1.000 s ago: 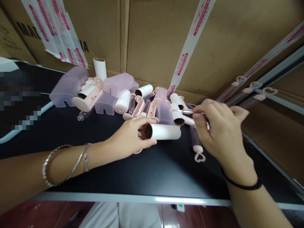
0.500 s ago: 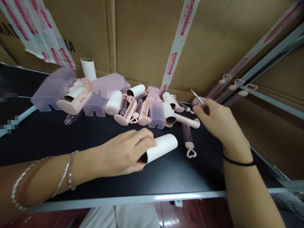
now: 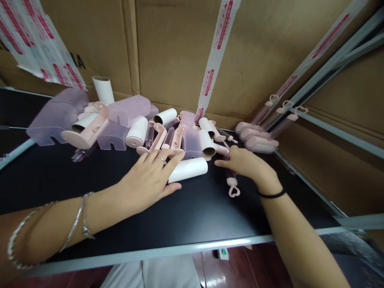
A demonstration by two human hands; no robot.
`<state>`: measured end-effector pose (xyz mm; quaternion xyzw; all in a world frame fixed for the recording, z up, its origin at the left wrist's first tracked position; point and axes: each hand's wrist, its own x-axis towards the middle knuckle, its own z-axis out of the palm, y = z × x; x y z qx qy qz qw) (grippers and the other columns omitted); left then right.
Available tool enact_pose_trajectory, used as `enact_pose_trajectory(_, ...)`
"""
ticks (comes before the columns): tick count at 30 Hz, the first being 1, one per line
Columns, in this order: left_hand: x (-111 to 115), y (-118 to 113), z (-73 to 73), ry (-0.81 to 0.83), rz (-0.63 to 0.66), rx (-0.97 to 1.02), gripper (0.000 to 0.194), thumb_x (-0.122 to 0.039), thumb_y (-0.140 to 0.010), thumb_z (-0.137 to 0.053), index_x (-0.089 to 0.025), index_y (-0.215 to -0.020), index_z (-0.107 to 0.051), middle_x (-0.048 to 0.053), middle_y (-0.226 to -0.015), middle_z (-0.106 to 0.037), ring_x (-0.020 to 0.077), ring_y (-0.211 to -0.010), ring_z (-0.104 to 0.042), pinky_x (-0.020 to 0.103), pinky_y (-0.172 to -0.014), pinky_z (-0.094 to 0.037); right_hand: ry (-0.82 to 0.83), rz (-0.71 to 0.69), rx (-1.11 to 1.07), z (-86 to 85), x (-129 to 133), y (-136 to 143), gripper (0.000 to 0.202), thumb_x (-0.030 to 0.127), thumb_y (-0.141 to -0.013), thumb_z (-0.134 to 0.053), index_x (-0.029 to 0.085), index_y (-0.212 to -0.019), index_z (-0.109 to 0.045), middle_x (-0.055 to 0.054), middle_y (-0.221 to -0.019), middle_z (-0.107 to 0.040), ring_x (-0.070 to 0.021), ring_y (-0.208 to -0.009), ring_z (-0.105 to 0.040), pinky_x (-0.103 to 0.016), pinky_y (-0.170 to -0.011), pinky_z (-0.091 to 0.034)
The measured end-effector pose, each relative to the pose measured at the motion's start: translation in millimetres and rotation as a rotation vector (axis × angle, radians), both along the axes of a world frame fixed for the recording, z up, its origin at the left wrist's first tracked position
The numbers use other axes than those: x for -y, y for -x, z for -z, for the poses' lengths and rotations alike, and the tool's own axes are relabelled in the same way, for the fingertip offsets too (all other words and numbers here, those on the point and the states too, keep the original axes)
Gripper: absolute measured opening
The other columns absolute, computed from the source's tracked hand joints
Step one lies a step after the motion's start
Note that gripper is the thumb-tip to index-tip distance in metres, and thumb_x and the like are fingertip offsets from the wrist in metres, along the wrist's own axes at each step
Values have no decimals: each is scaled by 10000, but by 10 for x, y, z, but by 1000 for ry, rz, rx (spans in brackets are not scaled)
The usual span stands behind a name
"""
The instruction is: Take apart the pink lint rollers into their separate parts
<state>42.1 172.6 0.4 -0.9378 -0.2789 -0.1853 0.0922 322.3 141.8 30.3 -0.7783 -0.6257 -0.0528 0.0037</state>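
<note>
My left hand (image 3: 147,180), with a ring on one finger, spreads its fingers at the near end of a white tube (image 3: 190,169) lying on the black table. Thumb and fingers are apart beside that tube. My right hand (image 3: 247,164) is low over the pile's right end, its thumb stretched out to the left. A thin shaft (image 3: 225,145), which looks like the screwdriver's, shows just past its fingers; the handle is hidden. Below this hand lies a clear purple stick with a pink heart-shaped loop (image 3: 234,191).
Purple translucent covers (image 3: 129,110), pink brackets (image 3: 85,134) and more white tubes (image 3: 103,90) are heaped along the back, against a cardboard box (image 3: 171,52). Several pink rollers (image 3: 261,144) with heart loops lean at right near a metal frame (image 3: 339,128). A light edge (image 3: 156,256) borders the table in front.
My left hand has set the white tube down nearer the pile and loosened its fingers. My right hand has moved left and down with the screwdriver, uncovering the rollers at right.
</note>
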Motion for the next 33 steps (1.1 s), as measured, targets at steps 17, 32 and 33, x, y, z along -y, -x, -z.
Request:
enact_pose_trajectory(17, -85, 86, -106, 438, 158, 314, 733, -527, -827, -529, -156, -1409, -279, 173, -1416, -417, 326, -1308, -376, 488, -1038, -343, -745, -601, -139, -151, 85, 423, 248, 197, -808, -592, 243, -762, -353, -72, -957, -689, -198, -924, -622, -339, -780, -465)
enact_pose_trajectory(32, -106, 49, -235, 946, 5, 1010, 462, -399, -701, -704, -184, -1071, -528, 52, -982, -660, 227, -919, -637, 350, -820, -502, -864, -626, -68, -4, 248, 844, 186, 285, -942, -319, 164, -946, -462, -65, -777, -576, -164, -659, -548, -276, -583, -445)
enact_pose_trajectory(33, -154, 53, -248, 972, -35, 1029, 421, -404, -706, -697, -171, -1026, -550, 48, -951, -660, 220, -895, -637, 342, -800, -503, -838, -609, -62, 5, 247, 848, 193, 241, -940, -305, 151, -973, -472, -76, -805, -583, -169, -699, -557, -279, -625, -455)
